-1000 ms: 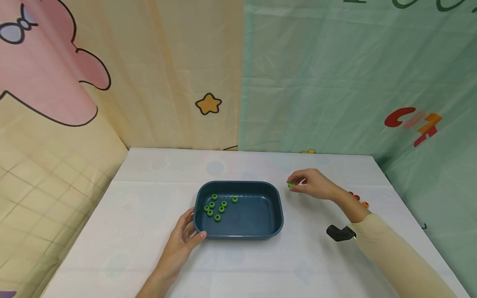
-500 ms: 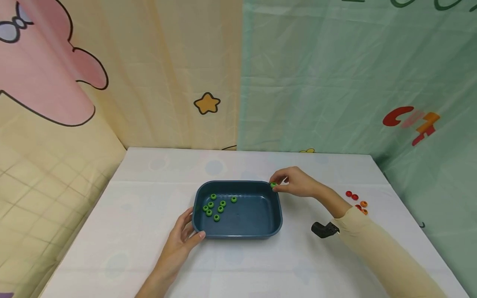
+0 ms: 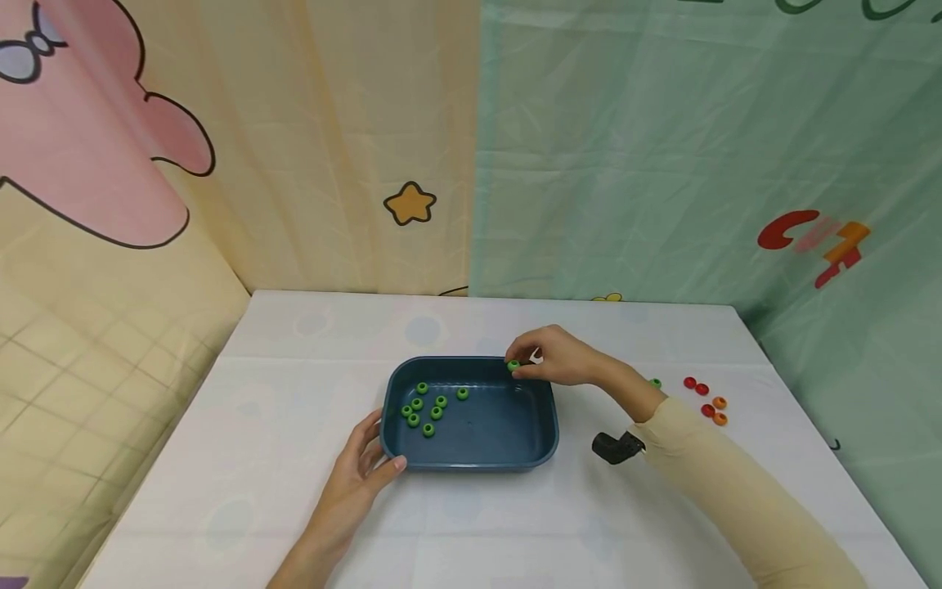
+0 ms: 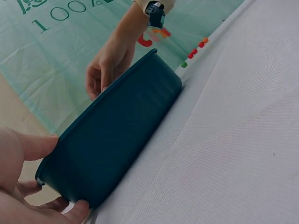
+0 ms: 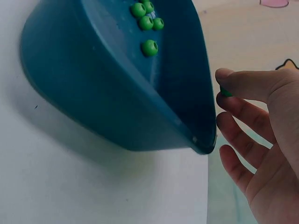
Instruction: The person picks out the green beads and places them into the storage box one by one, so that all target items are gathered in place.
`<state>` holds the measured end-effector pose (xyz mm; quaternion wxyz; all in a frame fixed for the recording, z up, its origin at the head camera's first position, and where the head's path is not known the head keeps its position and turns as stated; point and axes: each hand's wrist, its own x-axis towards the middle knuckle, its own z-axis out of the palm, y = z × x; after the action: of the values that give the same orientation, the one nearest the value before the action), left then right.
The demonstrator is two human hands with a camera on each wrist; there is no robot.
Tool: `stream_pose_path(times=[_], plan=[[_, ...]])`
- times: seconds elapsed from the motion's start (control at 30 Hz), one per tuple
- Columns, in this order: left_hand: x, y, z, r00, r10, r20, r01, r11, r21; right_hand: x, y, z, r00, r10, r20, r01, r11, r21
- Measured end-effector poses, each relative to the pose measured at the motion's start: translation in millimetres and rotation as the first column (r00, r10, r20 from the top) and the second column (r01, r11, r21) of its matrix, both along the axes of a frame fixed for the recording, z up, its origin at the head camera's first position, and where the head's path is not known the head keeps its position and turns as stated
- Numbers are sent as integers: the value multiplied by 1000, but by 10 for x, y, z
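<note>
A dark blue rectangular tray (image 3: 508,458) stands on the white-covered table. Several green beads (image 3: 437,413) with holes lie in its left half. My left hand (image 3: 358,474) holds the tray's left end; in the left wrist view the thumb (image 4: 39,147) is on the rim and other fingers lie lower against the wall. Over the tray's far right corner, my right hand (image 3: 555,356) pinches one green bead (image 3: 513,366) between thumb and finger. In the right wrist view that bead (image 5: 225,92) is mostly hidden by the fingertips.
Right of the tray, red beads (image 3: 695,385) and orange beads (image 3: 719,411) lie on the table. Another green bead (image 3: 655,383) shows partly behind the right forearm. A black wrist-worn device (image 3: 616,447) sticks out below the right sleeve. Printed curtains (image 3: 625,164) hang behind the table.
My right hand has moved left with the green bead, from beside the tray to over its far right corner. Loose beads behind the forearm came into view. My left hand and the tray stayed put.
</note>
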<state>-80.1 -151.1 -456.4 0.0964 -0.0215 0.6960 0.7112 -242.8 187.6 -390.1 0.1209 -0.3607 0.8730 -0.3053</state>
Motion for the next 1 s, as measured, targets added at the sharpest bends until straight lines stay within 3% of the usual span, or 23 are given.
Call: stream_pose_path(times=[0.57, 1.0], plan=[[-8, -14, -4, 1000, -8, 14, 8, 1000, 4, -83, -449, -15, 995, 98, 20, -98, 995, -33], [-15, -8, 4, 1000, -8, 7, 8, 1000, 14, -88, -744, -30, 983, 185, -15, -185, 981, -52]])
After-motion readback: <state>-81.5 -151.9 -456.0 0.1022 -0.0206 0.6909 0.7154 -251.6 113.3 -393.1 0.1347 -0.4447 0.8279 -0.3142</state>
